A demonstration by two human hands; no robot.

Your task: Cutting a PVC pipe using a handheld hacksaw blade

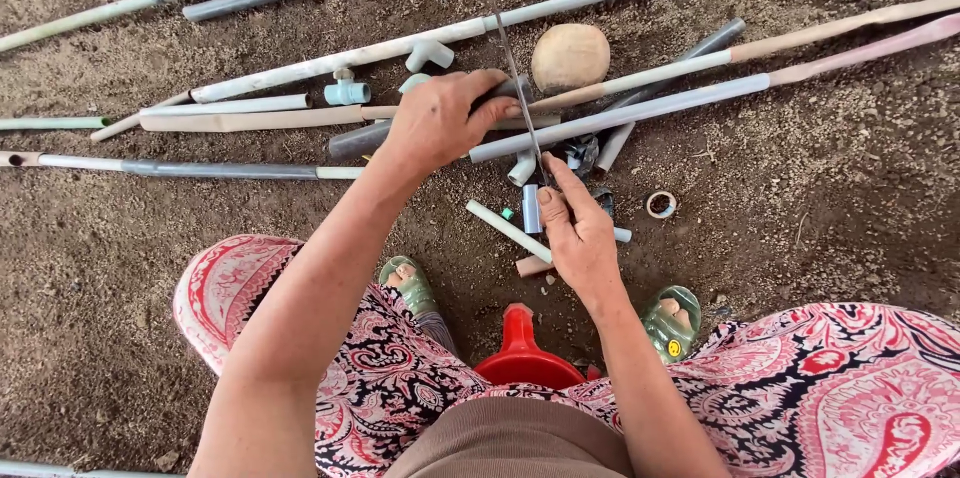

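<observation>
Two hands busy: my left hand clamps the grey pipe, my right hand pinches the saw blade; a slip could nick those knuckles.

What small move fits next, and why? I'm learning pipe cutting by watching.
Probably draw the saw blade back toward the body: the right hand grips its near end, the blade lies across the grey pipe, and the left hand pins that pipe down.
</observation>
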